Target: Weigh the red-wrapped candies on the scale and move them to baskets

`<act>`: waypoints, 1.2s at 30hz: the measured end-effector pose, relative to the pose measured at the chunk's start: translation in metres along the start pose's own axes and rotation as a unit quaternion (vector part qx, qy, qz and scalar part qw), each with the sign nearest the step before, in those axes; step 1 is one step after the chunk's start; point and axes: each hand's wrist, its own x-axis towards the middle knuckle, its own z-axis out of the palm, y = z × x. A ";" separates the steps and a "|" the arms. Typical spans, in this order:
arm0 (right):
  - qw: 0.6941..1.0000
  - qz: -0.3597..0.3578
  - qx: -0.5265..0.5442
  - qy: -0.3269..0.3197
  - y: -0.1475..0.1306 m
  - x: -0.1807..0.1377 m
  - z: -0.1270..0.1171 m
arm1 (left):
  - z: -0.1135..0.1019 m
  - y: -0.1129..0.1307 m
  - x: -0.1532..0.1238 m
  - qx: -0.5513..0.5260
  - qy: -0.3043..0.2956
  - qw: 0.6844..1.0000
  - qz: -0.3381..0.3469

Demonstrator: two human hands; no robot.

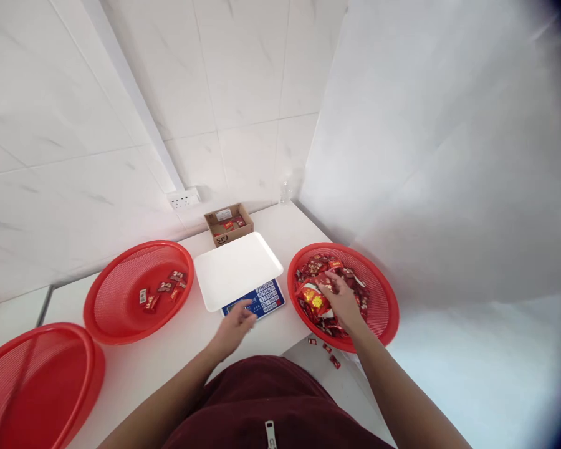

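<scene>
My right hand (343,302) reaches into the right red plastic basket (388,312). Its fingers are closed on a red wrapped packet (314,300) with a yellow design, on top of a heap of small red-wrapped packets. Over the near edge of a blue-and-white digital scale (265,296) hovers my left hand (234,327), its fingers loosely bent and apart, with nothing visible in them. The white weighing tray (236,268) of the scale carries nothing.
A cardboard box (234,236) holding red packets stands behind the tray. Another red basket (116,312) contains several packets; a further basket (86,399) is at lower left. Several packets (334,360) lie below the table (271,340) edge. A wall socket (184,198) is behind.
</scene>
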 end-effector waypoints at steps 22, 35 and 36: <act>0.961 -0.011 -0.275 -0.004 0.050 0.019 -0.019 | -0.019 0.023 0.033 -0.330 0.103 0.926 -0.152; 0.950 0.084 -0.263 -0.143 0.082 0.055 0.036 | -0.022 -0.003 -0.027 -0.261 0.023 0.942 -0.211; 0.955 0.085 -0.246 -0.145 0.083 0.056 0.033 | -0.026 -0.005 -0.030 -0.262 0.032 0.941 -0.211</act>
